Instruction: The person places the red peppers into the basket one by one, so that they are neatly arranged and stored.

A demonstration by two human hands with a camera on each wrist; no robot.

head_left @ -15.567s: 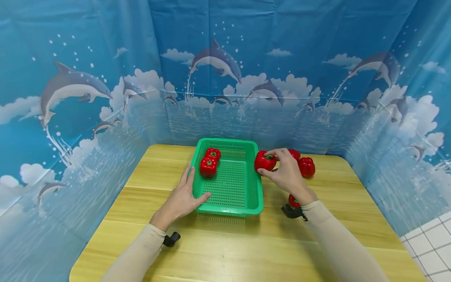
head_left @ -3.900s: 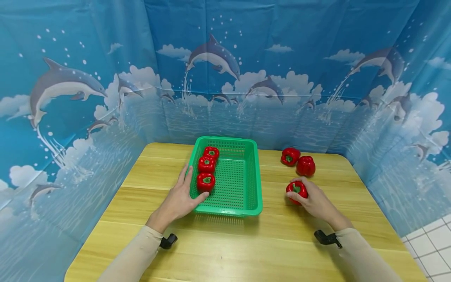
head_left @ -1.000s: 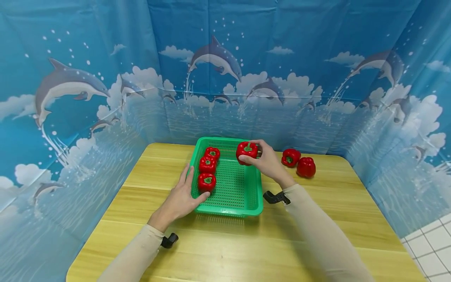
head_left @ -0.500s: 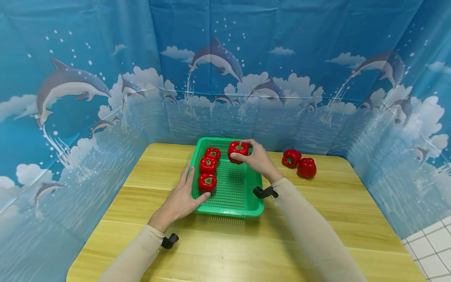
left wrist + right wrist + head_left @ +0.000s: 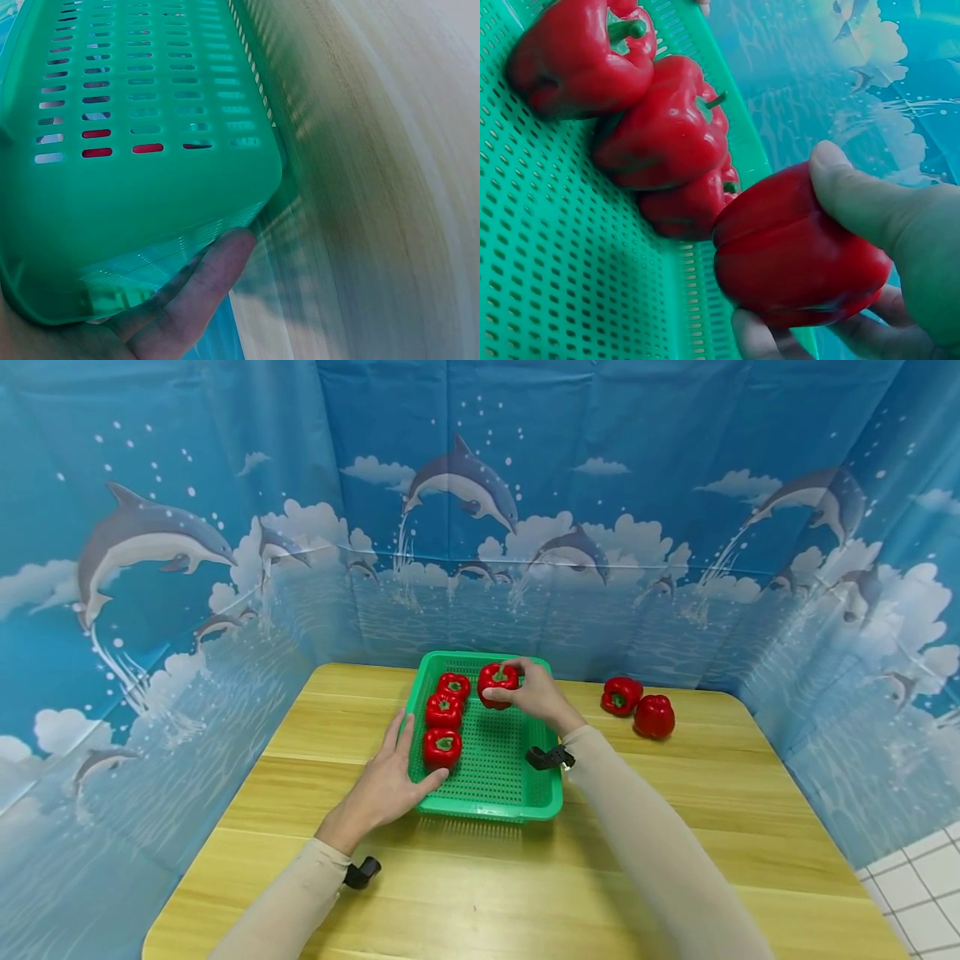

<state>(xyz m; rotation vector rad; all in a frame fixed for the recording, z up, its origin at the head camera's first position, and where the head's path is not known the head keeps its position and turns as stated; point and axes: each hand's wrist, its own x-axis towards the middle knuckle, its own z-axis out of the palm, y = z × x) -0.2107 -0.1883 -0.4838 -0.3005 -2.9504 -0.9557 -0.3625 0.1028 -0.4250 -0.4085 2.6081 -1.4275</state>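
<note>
right hand (image 5: 534, 692) is grasping a red pepper (image 5: 498, 682) over the far end of the green basket (image 5: 487, 806), beside the row of three peppers (image 5: 443, 712). left hand (image 5: 386, 781) rests flat against the basket's side. i'd lower it gently, stem up.

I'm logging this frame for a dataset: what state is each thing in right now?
Green basket: flat on the table, steadied by the left hand at its near-left corner.
Three peppers in basket: lying in a row along the left wall.
Held pepper: gripped by the right hand, over the basket's far end.
Two loose peppers: lying on the table.
</note>
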